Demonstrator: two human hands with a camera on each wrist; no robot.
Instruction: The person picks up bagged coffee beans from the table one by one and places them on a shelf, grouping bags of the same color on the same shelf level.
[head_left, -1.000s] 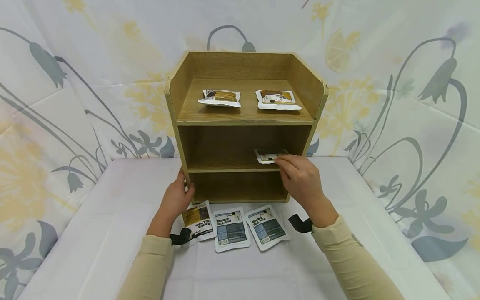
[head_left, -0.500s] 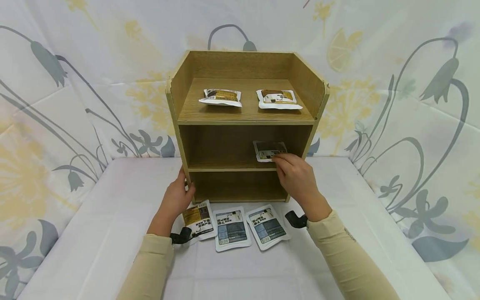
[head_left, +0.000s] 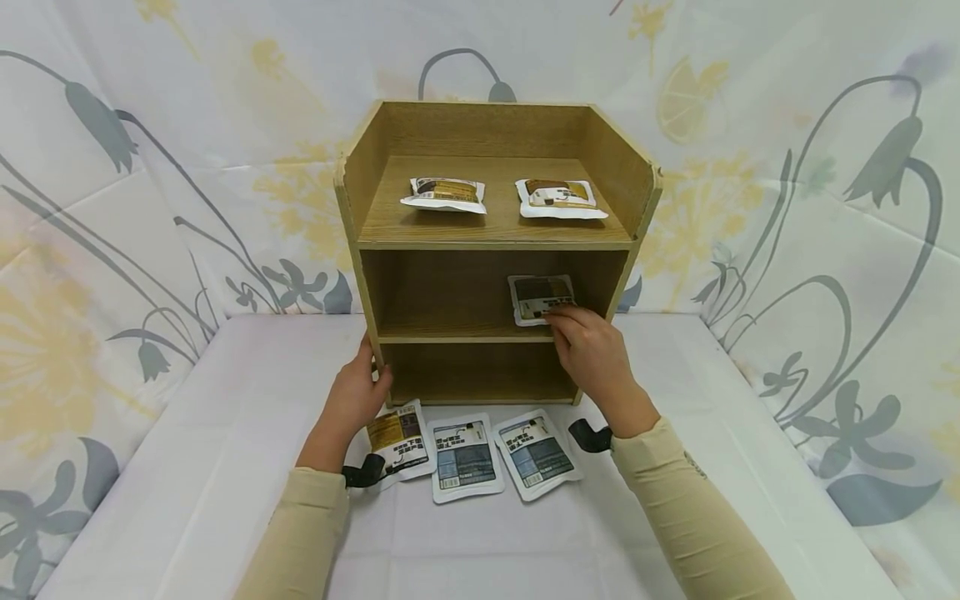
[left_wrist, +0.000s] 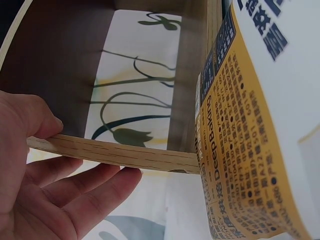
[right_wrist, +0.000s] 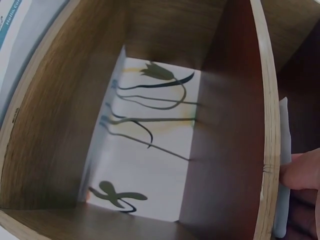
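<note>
A small wooden shelf unit (head_left: 495, 246) with three levels stands ahead. My left hand (head_left: 354, 393) grips its left side panel low down; in the left wrist view the thumb lies inside the panel edge (left_wrist: 115, 155) and the fingers outside. My right hand (head_left: 596, 354) pinches the near right corner of a white-edged, dark-faced food pouch (head_left: 538, 293) at the right of the middle level. That pouch leans back with its face showing. In the right wrist view only its pale edge (right_wrist: 283, 205) shows beside the shelf board, and most of the hand is cut off.
On the top level sit two brown-and-yellow pouches, a left one (head_left: 447, 193) and a right one (head_left: 558, 198). Before the unit, on the white cloth (head_left: 480, 550), lie a yellow-and-white pouch (head_left: 396, 437) by my left wrist and two blue-grey pouches, one central (head_left: 467, 458) and one right (head_left: 536, 454).
The pouch in my right hand has tipped up from nearly flat, so more of its face shows. The right hand has shifted slightly left. My left hand keeps its grip on the panel.
</note>
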